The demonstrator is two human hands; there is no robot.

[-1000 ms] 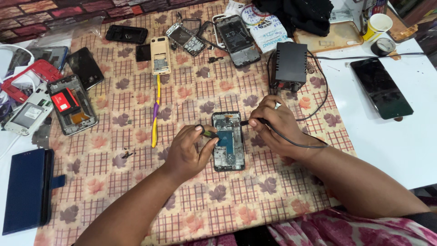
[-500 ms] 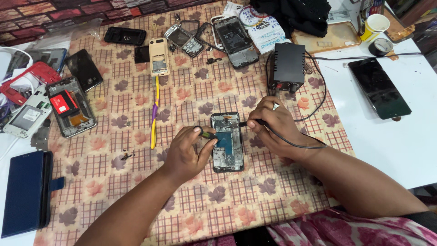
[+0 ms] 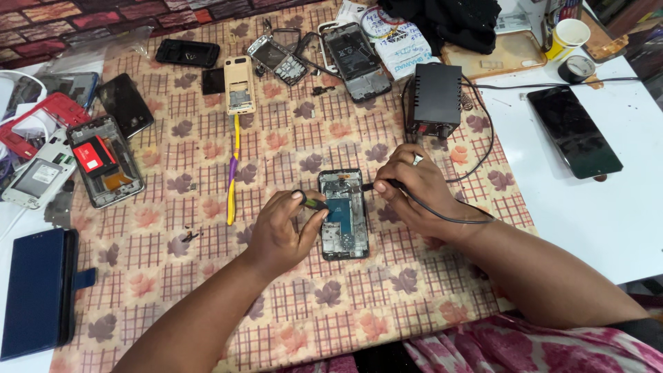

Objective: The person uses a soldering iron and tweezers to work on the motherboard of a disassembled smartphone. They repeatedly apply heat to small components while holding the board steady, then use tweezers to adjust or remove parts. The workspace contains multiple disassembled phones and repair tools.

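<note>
Pinched in the left hand (image 3: 280, 231) is a small tool (image 3: 312, 202), the right hand (image 3: 414, 186) closed on a corded iron (image 3: 378, 185), both over the opened phone (image 3: 343, 214) mid-cloth, which looks light, stiff and fragile, best steadied by its edges.

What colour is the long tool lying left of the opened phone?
Yellow and purple tool, seen in the head view.
</note>
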